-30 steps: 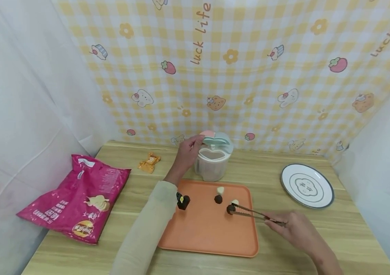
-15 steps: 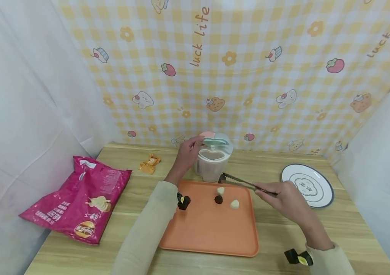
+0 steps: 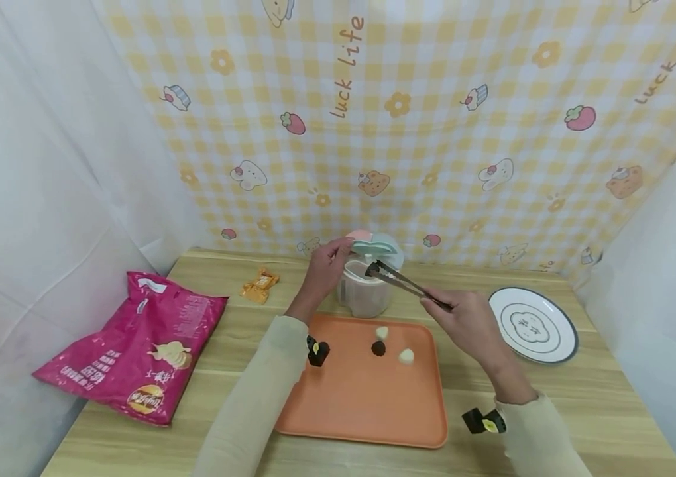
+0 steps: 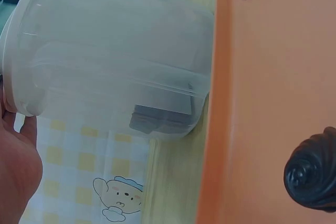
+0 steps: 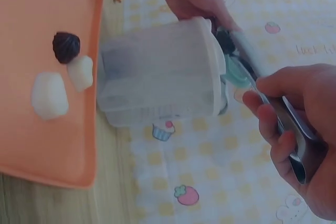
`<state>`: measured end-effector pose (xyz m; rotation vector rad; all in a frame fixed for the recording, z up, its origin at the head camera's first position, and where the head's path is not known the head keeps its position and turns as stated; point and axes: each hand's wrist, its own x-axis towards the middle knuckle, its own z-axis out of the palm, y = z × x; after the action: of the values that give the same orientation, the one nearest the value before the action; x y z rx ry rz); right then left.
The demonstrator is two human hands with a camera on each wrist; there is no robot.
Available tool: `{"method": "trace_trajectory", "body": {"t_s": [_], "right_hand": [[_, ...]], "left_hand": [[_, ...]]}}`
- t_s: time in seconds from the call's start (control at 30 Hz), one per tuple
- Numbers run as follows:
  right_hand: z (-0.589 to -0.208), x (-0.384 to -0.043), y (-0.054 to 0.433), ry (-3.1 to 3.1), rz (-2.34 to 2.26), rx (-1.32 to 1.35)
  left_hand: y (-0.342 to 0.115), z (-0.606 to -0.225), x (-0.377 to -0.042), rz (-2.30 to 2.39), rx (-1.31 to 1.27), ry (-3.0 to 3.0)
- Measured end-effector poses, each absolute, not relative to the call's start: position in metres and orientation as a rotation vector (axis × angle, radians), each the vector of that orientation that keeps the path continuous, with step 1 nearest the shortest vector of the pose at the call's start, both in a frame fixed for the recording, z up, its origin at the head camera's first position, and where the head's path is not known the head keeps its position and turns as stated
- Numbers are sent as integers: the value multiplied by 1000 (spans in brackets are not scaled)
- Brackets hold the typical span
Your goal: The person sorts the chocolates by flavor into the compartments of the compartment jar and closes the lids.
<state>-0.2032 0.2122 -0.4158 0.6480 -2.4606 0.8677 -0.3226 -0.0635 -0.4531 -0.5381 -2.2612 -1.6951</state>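
Head view first: the left hand (image 3: 325, 266) is pinching the raised mint-green plastic flap (image 3: 375, 248) on a cloudy see-through plastic container (image 3: 365, 303). The right hand (image 3: 463, 324) has its fingers wrapped around some slim metal tongs (image 3: 407, 286), and the tips have a dark brown chunk (image 3: 371, 269) right at the container's opening. I honestly can't tell if it's over the rim or dipping in. In front there's a rectangular orange tray (image 3: 362, 401) with two creamy white pieces (image 3: 406, 356) and a dark brown ridged ball (image 3: 378, 348) on its right half. Off to the left: a shiny magenta chip bag (image 3: 135, 351) and some orange-wrapped candy (image 3: 259, 285). Off to the right: a round white plate with a dark blue rim (image 3: 561, 324). All of it's on a light wood tabletop (image 3: 606, 404).

Left wrist view: the container stands just beside the tray's edge, with something dark grey low down in it, too cloudy to make out. There's also a dark swirled piece (image 4: 315, 174) sitting on the tray. Fingers are up at the lid end, mostly cut off by the frame.

Right wrist view: thumb and fingers clamp the tongs, the dark chunk's near the flap, and the left hand is just behind it.
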Motion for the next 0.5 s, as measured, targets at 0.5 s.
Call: {"method": "trace_trajectory", "body": {"t_s": [0.5], "right_hand": [[-420, -203, 198, -2516, 804, 570]], "left_hand": [[-63, -454, -322, -1677, -528, -2263]]}}
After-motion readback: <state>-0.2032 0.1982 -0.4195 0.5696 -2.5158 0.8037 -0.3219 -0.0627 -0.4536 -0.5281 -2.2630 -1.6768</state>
